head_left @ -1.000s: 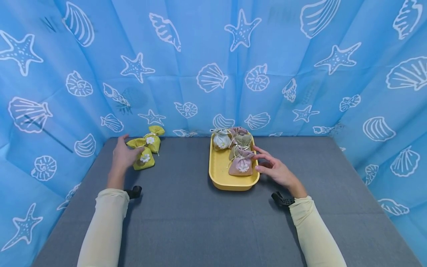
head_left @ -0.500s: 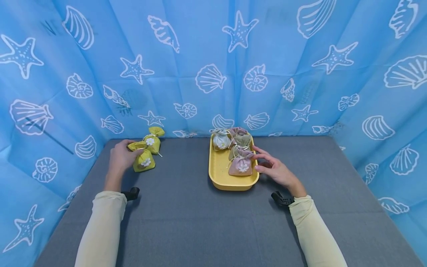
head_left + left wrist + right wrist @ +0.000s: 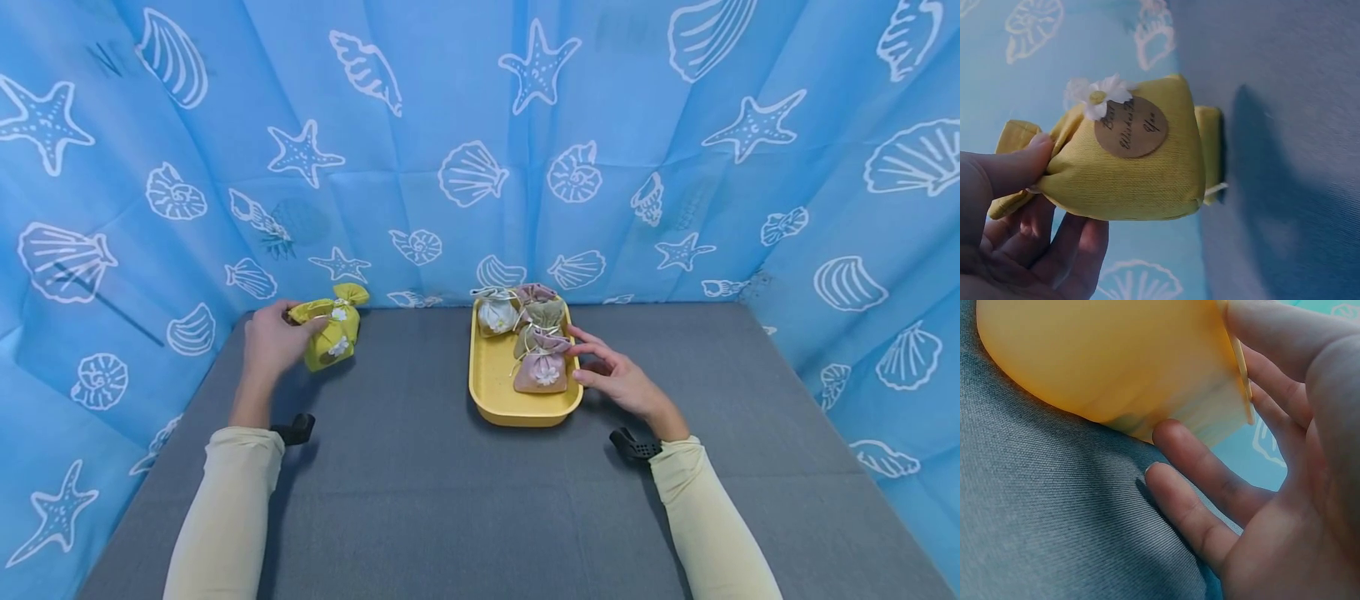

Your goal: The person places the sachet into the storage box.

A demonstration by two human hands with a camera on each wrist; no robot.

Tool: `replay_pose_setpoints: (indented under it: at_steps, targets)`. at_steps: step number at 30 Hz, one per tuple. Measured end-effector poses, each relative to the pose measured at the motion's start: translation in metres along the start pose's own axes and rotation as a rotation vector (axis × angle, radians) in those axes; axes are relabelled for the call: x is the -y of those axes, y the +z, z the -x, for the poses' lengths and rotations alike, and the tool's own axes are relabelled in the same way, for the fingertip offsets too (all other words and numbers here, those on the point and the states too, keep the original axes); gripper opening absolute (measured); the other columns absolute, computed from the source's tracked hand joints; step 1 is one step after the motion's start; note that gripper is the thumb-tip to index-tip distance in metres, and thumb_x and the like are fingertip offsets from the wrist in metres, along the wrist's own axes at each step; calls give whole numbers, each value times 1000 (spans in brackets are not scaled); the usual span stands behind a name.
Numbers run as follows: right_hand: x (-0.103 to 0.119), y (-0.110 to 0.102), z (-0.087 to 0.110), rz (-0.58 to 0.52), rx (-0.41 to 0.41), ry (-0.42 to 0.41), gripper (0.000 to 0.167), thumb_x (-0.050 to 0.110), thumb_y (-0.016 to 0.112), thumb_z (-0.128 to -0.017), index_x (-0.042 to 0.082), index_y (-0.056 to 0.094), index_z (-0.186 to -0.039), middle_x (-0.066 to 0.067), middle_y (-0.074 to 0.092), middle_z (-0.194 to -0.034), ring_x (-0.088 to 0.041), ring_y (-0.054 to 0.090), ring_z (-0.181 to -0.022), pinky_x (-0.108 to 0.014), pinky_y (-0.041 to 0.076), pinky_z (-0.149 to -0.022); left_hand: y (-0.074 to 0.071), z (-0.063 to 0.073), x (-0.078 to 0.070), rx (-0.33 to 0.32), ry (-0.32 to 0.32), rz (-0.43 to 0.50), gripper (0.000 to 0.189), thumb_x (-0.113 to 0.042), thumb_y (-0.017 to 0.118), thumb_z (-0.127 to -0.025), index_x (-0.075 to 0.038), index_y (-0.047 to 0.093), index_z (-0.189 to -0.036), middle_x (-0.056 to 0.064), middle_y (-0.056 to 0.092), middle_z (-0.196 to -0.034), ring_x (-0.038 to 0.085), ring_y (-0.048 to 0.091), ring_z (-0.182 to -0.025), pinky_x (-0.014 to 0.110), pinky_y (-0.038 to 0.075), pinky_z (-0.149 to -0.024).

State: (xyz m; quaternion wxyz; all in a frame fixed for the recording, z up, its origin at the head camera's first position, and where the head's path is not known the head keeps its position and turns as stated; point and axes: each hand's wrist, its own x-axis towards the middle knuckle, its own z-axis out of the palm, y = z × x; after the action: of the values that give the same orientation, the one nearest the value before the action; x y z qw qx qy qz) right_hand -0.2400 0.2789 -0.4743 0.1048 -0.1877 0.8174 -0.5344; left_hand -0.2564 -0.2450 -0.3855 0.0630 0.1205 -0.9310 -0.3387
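My left hand [image 3: 274,340] pinches a yellow-green drawstring pouch [image 3: 330,352] by its gathered neck at the table's far left, lifted just off the cloth. In the left wrist view, this pouch [image 3: 1141,181] shows a round brown sticker and a white flower. A second yellow-green pouch [image 3: 351,292] stands right behind it, partly hidden. At the centre back, my right hand [image 3: 624,385] holds the right rim of a yellow tray [image 3: 487,400], thumb outside and fingertips over the edge. In the right wrist view, two lower fingers [image 3: 1185,519] hang loosely beside its wall.
Inside the tray, a pale grey-blue pouch [image 3: 498,315] sits at back left. A mauve pouch [image 3: 536,293], an olive pouch [image 3: 546,315] and a pink pouch [image 3: 542,373] line its right side. A blue shell-print curtain [image 3: 450,100] encloses the grey table [image 3: 450,517].
My left hand has gripped the front yellow-green pouch by its neck and raised it slightly, so it now overlaps the one behind. The right hand and the tray have stayed put.
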Motion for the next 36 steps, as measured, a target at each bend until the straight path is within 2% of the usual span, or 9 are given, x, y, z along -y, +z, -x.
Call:
replay_pose_setpoints:
  at_steps: [4, 6, 13, 20, 24, 30, 36]
  targets:
    - [-1, 0, 0, 2, -2, -12, 36, 18, 62, -102, 14, 59, -138, 1, 17, -173, -35, 28, -154, -15, 43, -100, -3, 3, -13, -50, 55, 20, 59, -45, 69, -95, -2, 61, -133, 20, 66, -116, 31, 64, -100, 31, 52, -69]
    - [-1, 0, 0, -2, -2, -12, 36, 18, 62, -102, 13, 59, -138, 1, 17, -173, -35, 26, -155, -15, 43, -100, -5, 6, -20, -63, 77, 29, 58, -46, 70, -94, -2, 62, -132, 19, 66, -115, 29, 63, -98, 30, 51, -69]
    - [1, 0, 0, -6, -4, 4, 37, 22, 63, -102, 14, 58, -138, 3, 17, -173, -37, 36, -148, -19, 47, -98, -9, 15, -52, -79, 158, 84, 56, -49, 70, -93, -5, 65, -127, 17, 69, -111, 27, 66, -93, 24, 52, -64]
    - [1, 0, 1, -41, 7, 14, 39, 22, 64, -102, 12, 57, -139, 3, 16, -173, -41, 40, -144, -21, 52, -94, -7, 33, -90, -91, 267, 117, 45, -38, 73, -93, -7, 67, -124, 17, 73, -109, 29, 72, -94, 37, 60, -71]
    - [0, -1, 0, -33, 4, 2, 38, 22, 64, -102, 12, 58, -139, 3, 16, -173, -39, 37, -147, -19, 50, -96, -3, 39, -110, -86, 326, 129, 40, -35, 74, -93, -7, 68, -122, 15, 74, -107, 27, 73, -92, 38, 61, -71]
    - [-2, -2, 0, -31, 6, -8, 38, 22, 64, -102, 13, 58, -138, 3, 16, -173, -40, 41, -143, -20, 51, -95, 10, 47, -133, -69, 409, 147, 35, -30, 75, -93, -7, 68, -119, 14, 74, -103, 25, 71, -89, 40, 62, -71]
    - [-2, -1, 0, -35, 14, -10, 38, 22, 63, -102, 13, 58, -139, 3, 16, -173, -40, 33, -150, -19, 50, -95, 26, 53, -152, -39, 458, 161, 33, -28, 77, -91, -9, 70, -117, 11, 75, -95, 23, 70, -82, 36, 58, -66]
